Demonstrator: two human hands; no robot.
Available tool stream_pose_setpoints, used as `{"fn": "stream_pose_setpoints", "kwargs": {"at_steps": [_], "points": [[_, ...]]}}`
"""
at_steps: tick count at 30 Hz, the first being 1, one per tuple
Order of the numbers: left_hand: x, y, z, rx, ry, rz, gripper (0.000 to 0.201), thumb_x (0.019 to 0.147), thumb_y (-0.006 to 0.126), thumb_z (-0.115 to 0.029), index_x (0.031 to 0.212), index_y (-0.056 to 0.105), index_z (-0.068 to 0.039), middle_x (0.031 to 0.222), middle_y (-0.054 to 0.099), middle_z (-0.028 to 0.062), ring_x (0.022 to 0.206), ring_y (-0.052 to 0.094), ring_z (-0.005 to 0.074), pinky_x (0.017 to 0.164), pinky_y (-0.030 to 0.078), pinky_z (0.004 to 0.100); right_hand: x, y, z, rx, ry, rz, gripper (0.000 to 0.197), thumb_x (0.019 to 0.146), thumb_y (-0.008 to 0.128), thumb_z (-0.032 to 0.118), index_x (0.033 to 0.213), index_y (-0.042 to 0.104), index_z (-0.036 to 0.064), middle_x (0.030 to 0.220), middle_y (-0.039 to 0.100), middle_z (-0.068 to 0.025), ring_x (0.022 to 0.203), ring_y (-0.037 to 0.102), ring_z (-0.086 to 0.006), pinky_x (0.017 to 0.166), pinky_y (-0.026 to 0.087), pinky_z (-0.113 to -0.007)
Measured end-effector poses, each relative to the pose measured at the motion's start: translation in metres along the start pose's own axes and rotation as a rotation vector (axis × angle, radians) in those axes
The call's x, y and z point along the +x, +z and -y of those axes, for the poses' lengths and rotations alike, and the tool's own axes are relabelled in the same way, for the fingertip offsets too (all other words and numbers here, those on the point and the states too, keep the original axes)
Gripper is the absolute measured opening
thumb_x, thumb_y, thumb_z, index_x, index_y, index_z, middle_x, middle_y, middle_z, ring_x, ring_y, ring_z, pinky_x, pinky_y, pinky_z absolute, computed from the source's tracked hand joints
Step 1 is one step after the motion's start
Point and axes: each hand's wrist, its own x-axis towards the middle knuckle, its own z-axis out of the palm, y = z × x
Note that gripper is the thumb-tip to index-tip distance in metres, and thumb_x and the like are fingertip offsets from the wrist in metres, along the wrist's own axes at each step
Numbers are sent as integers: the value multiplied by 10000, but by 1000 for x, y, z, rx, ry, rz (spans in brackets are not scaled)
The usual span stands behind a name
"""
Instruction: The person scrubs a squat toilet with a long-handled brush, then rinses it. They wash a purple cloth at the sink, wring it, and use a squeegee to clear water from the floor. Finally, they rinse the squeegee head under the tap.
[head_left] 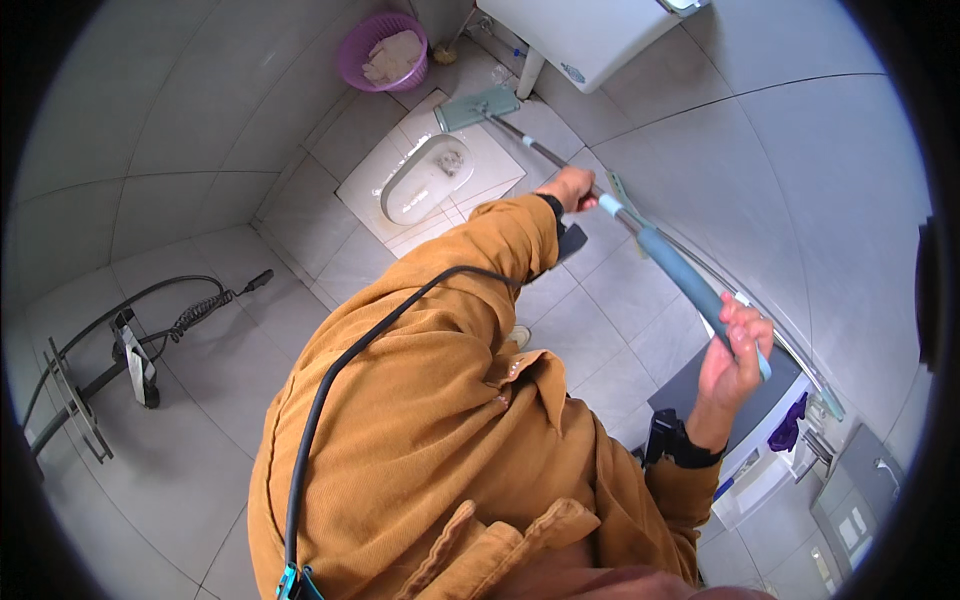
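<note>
A flat mop with a blue and grey pole point(680, 265) runs slantwise from my body toward the far wall. My left hand point(572, 189) is wrapped around the lower, metal part of the pole. Near the top end, my right hand point(735, 355) grips the blue foam sleeve. The mop's pale green, rectangular head point(478, 108) lies on the tiles just beyond a white squat toilet point(395, 205), beneath the edge of a white box-shaped fixture point(590, 35). Its underside is hidden.
A purple basket point(345, 60) with pale cloth stands in the far left corner. Long thin poles point(780, 345) lean along the right wall. By my right arm are a dark-topped cabinet point(690, 375) and a purple cloth point(788, 425). A wall fixture with a coiled cord point(195, 315) is at left.
</note>
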Motion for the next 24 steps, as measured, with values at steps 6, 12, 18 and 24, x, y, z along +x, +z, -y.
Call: {"fn": "stream_pose_setpoints", "kwargs": {"at_steps": [6, 12, 18, 24], "points": [[-66, 15, 64, -11, -79, 14, 187, 834, 489, -154, 721, 515, -6, 565, 535, 83, 403, 507, 159, 347, 423, 261, -60, -17, 45, -54, 55, -28, 97, 733, 477, 26, 740, 396, 79, 754, 453, -67, 801, 444, -211, 975, 297, -480], [-137, 28, 81, -106, -61, 166, 230, 857, 530, -205, 758, 550, 2, 625, 575, 99, 490, 570, 166, 437, 500, 252, -93, -33, 85, -32, -38, -117, 89, 774, 463, 72, 743, 383, 97, 759, 434, -49, 796, 440, -199, 973, 302, -472], [-135, 31, 73, 214, 543, 191, 242, 780, 551, -160, 946, 541, 16, 647, 579, 128, 614, 600, 245, 610, 517, 339, -88, -25, 101, -24, -253, -180, 81, 851, 426, 120, 802, 369, 91, 851, 446, -68, 954, 443, -217, 1039, 257, -481], [-64, 29, 48, 803, 1576, -410, 250, 616, 634, -140, 840, 574, -48, 638, 566, 109, 703, 566, 320, 718, 457, 417, -42, 31, 43, -405, -432, 310, 175, 842, 545, 177, 907, 465, 35, 852, 512, -103, 870, 538, -261, 906, 412, -511]]}}
